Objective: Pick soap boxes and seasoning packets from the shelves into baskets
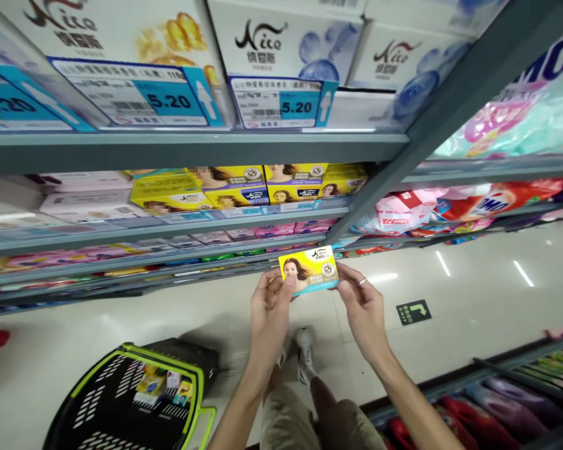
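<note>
From my remote seat, I am seeing a black plastic basket with a lime-green rim sitting on the floor, down and left of the yellow, white and blue rectangular carton. Small, colourful printed packages are lying inside the basket. Up and left of the carton, yellow printed boxes are sitting in a row on a grey shelf.

At the carton's left end, the left hand is gripping it, thumb pressing on the front face, fingers curling behind. The carton is hovering above the floor between both hands, its printed face tilting toward my view. At its right end, the right hand, wearing a silver ring, is pinching near the lower corner; how firmly, I cannot tell.

I am judging that a light, even grip on the ends is suiting thin card best, with the left thumb nearer the edge so less print is being covered.

Right of the carton and slightly lower, a dark green exit sign is marking the floor.
</note>
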`<state>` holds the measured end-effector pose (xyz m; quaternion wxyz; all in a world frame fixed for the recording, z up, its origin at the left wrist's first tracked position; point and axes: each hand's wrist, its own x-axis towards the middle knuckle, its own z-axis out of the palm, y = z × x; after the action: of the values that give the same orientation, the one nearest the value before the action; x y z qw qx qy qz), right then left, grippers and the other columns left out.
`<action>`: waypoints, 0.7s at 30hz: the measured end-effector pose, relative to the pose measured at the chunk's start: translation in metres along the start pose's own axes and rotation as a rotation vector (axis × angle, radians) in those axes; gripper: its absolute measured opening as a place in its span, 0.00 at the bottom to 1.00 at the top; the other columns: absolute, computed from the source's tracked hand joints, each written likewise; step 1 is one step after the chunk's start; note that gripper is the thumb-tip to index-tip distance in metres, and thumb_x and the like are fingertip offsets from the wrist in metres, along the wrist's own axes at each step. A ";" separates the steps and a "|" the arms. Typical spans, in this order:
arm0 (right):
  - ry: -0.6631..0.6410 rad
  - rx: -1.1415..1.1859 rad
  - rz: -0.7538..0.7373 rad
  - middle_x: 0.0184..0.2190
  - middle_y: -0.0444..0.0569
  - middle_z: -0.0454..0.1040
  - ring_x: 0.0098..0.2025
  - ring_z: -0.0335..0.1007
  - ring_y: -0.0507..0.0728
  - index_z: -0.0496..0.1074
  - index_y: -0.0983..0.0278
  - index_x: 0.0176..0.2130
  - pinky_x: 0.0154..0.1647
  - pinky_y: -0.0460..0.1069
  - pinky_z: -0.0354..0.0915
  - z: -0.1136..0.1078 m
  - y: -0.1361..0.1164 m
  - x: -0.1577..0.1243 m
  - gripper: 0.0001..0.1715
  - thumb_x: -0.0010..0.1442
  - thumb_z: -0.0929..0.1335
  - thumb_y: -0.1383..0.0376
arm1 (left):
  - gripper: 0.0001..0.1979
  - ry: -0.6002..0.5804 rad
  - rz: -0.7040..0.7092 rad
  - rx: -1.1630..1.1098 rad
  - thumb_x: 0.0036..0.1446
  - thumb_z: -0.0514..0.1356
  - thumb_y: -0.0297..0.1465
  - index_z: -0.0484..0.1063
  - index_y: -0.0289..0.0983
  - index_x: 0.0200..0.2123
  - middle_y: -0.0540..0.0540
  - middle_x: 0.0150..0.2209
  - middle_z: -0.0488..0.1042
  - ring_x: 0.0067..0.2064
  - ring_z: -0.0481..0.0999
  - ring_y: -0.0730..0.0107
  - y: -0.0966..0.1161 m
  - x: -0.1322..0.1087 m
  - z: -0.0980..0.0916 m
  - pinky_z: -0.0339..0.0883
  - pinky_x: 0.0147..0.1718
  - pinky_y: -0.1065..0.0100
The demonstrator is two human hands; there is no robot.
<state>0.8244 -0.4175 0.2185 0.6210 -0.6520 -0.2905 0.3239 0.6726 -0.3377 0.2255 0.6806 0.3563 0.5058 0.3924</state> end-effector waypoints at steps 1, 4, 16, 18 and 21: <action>-0.001 -0.019 -0.060 0.56 0.55 0.82 0.54 0.83 0.59 0.82 0.59 0.57 0.52 0.53 0.82 -0.003 0.000 0.004 0.21 0.68 0.75 0.56 | 0.22 -0.010 0.044 0.025 0.61 0.72 0.46 0.74 0.39 0.49 0.42 0.49 0.84 0.50 0.85 0.62 0.001 -0.001 0.002 0.82 0.50 0.63; 0.041 -0.209 -0.283 0.57 0.53 0.79 0.58 0.79 0.58 0.82 0.56 0.58 0.57 0.53 0.79 -0.008 -0.005 0.022 0.18 0.69 0.74 0.61 | 0.19 -0.010 0.273 0.179 0.61 0.73 0.41 0.77 0.39 0.51 0.41 0.52 0.82 0.53 0.84 0.61 0.006 -0.001 0.013 0.83 0.53 0.61; 0.103 -0.323 -0.638 0.72 0.57 0.67 0.70 0.70 0.63 0.68 0.58 0.71 0.66 0.62 0.77 0.008 -0.047 0.081 0.29 0.75 0.67 0.62 | 0.15 0.221 0.962 0.535 0.68 0.65 0.29 0.74 0.39 0.57 0.43 0.56 0.75 0.59 0.79 0.65 0.051 0.042 0.091 0.86 0.53 0.66; 0.090 -0.358 -0.650 0.71 0.55 0.68 0.70 0.70 0.63 0.71 0.57 0.68 0.66 0.63 0.77 0.004 -0.038 0.070 0.25 0.75 0.68 0.63 | 0.15 0.227 0.994 0.549 0.67 0.65 0.28 0.74 0.39 0.56 0.44 0.55 0.75 0.58 0.79 0.65 0.047 0.045 0.094 0.86 0.53 0.67; 0.058 -0.403 -0.613 0.68 0.54 0.72 0.70 0.70 0.62 0.74 0.56 0.64 0.67 0.64 0.76 -0.004 -0.024 0.055 0.21 0.74 0.68 0.66 | 0.15 0.213 1.012 0.564 0.66 0.65 0.27 0.75 0.40 0.56 0.44 0.55 0.75 0.58 0.79 0.65 0.042 0.043 0.091 0.86 0.54 0.67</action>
<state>0.8622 -0.3754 0.2387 0.5563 -0.6528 -0.5126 0.0403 0.7612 -0.2888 0.2659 0.2328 0.6794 0.4233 0.5523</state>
